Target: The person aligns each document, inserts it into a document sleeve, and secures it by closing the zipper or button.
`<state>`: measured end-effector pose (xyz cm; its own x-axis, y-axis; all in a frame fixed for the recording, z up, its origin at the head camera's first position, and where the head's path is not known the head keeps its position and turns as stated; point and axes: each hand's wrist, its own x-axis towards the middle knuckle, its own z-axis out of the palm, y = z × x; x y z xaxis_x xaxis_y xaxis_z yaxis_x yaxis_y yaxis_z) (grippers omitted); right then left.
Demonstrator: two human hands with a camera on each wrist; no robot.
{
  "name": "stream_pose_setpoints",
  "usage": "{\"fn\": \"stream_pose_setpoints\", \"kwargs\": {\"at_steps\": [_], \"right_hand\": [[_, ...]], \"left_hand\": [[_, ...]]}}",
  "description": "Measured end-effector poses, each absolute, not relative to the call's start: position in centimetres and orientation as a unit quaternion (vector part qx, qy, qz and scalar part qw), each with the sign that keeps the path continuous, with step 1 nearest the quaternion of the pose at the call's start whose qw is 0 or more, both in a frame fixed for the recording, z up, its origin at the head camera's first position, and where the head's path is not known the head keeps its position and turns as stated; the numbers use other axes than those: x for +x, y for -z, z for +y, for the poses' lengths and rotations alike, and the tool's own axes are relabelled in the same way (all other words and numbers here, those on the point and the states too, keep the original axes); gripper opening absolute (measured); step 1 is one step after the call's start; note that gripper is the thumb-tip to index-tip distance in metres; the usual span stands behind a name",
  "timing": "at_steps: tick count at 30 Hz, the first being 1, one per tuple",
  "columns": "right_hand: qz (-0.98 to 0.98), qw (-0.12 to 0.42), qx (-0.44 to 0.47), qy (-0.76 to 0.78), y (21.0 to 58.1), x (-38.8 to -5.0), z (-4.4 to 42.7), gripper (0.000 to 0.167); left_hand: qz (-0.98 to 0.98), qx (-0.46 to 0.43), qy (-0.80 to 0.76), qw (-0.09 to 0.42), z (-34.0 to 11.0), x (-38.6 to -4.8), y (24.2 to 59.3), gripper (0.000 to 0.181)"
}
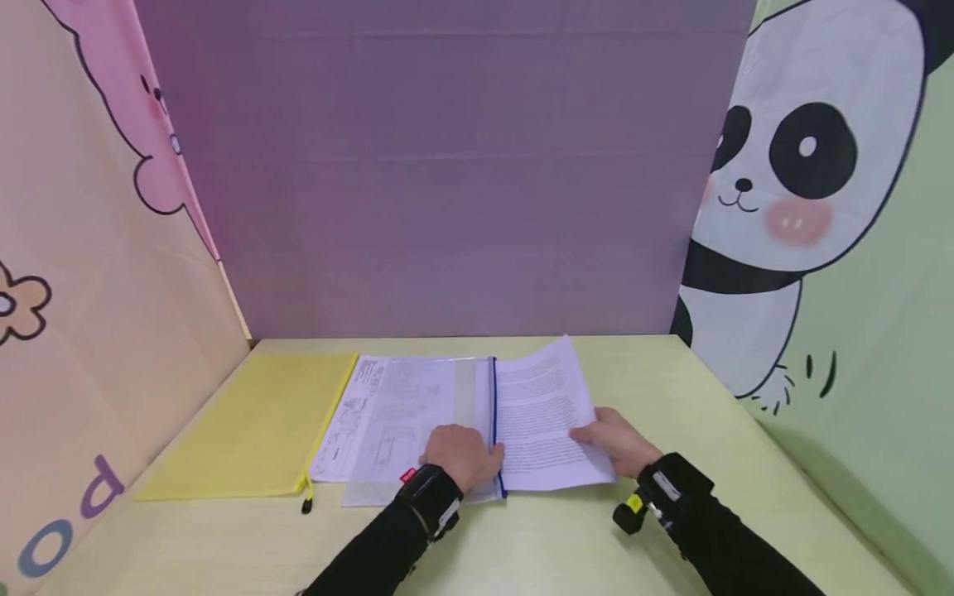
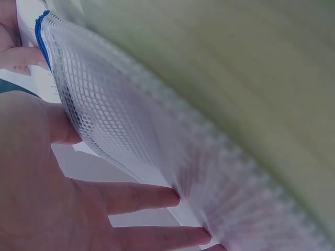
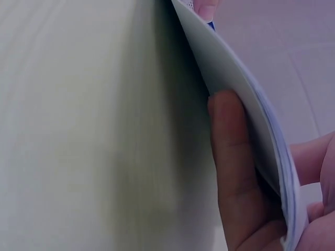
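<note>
A clear mesh folder with a blue zip edge lies on the table. My left hand rests on its lower right part; in the left wrist view, the spread, nearly straight fingers of this left hand touch the mesh folder. To the right of the zip, my right hand grips the right edge of printed sheets, thumb on top. Seen from the right wrist, the stack of sheets is lifted and bent between the thumb and fingers of the right hand. Whether the sheets reach inside the folder is unclear.
A yellow zip folder lies flat on the left of the table, its black-tipped pull at the lower right corner. Printed sheets with drawings lie beside it, partly beneath the clear folder. A purple panel stands behind the table.
</note>
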<state>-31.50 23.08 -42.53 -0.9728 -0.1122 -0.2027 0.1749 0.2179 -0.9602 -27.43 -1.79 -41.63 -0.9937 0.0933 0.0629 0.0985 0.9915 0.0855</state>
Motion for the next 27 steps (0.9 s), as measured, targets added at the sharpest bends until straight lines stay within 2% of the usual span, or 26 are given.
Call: {"fn": "stream_pose_setpoints", "kwargs": {"at_steps": [27], "right_hand": [[0.782,0.112,0.009,0.613,42.6,-31.7,20.8,0.039]], "left_hand": [[-0.997,-0.052,0.049,0.03,-1.8,-27.5,41.5,0.063]]}}
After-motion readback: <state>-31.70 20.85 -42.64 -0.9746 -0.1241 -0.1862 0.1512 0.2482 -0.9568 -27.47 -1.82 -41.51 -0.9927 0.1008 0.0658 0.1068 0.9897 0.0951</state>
